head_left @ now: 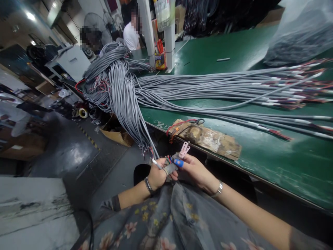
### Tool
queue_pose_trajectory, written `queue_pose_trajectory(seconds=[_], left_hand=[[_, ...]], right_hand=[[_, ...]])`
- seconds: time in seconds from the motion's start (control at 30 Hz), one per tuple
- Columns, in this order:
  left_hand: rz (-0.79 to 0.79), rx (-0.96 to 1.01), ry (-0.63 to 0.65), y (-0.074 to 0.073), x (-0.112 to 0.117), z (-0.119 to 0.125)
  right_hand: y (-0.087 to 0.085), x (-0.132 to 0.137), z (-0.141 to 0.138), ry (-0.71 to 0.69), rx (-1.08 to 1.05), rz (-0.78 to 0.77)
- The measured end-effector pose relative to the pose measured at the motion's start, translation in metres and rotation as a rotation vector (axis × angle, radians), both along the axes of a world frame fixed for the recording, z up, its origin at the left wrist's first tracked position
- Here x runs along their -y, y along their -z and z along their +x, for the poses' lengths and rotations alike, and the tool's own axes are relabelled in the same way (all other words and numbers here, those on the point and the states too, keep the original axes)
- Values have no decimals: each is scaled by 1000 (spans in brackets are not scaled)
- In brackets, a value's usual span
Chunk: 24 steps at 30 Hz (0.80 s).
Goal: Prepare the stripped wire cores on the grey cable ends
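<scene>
My left hand (157,175) is closed around the end of a grey cable (156,163) with a white sleeve near its tip. Short coloured wires (169,159) stick up between my two hands. My right hand (195,171), with a blue cover (178,162) on one digit, pinches at these wires; its fingertips are partly hidden. A pink peg-like clip (184,149) juts up beside the right fingers. A grey strip (170,169) lies across the fingers; whether it is tape or cloth is unclear. Hanging off the table toward my hands is a thick bundle of grey cables (122,90).
More grey cables (197,83) stretch along the green table (281,156), their stripped ends at right. A taped cardboard piece (215,140) with red and black leads lies at the near edge. Behind are a white post (170,38), a plastic bag (299,38) and a seated person (131,36).
</scene>
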<state>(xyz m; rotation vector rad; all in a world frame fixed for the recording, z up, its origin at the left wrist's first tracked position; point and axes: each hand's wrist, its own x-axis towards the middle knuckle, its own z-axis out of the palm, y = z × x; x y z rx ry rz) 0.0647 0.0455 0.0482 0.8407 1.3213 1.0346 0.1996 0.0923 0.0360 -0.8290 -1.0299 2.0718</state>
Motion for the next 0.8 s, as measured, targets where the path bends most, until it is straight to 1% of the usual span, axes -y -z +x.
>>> queue_pose_trajectory(seconds=[0.13,0.27,0.37,0.47,0.57,0.63,0.67,0.7,0.73,0.8], left_hand=[[-9,-15,2,0,0,-1],[2,-8,-60,6,1,-1],[8,-8,-95,8,1,0],[9,8,-138,5,1,2],[17,56,-176,-1,1,3],[27,82,-163,-6,2,3],[30,87,-148,-8,2,4],[31,85,-130,-9,2,5],[30,81,-111,-11,1,6],[23,74,-83,-12,-1,9]], right_hand=[[0,1,-2,23,-5,-31],[-1,4,-2,67,-12,-69],[-1,4,-1,106,9,-51],[2,3,3,103,15,-54],[7,-1,7,105,-52,-160],[8,-5,9,109,-113,-232],[8,-7,10,104,-136,-238],[7,-10,10,97,-143,-210],[6,-12,10,103,-128,-147],[4,-14,10,178,-36,25]])
